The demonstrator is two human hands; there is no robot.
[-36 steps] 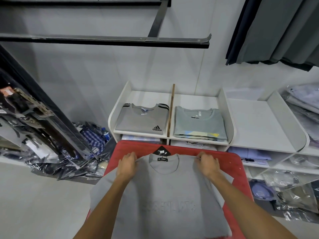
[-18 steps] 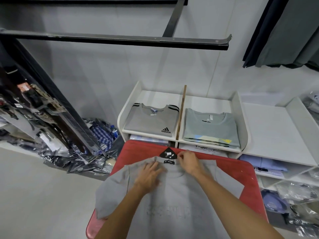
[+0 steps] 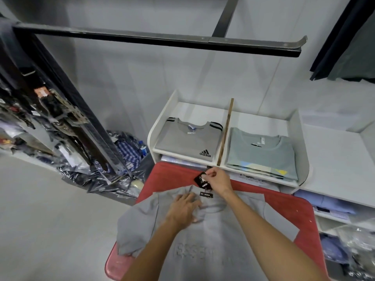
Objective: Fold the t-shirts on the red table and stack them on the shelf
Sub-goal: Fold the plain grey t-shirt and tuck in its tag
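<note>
Black hang tag (image 3: 203, 179) is pinched in the right hand (image 3: 220, 180); the left hand (image 3: 183, 206) presses flat on the grey t-shirt (image 3: 213, 236), spread on the red table (image 3: 288, 207), lower centre. Preparing step; next, tuck tag, fold sleeves.
</note>
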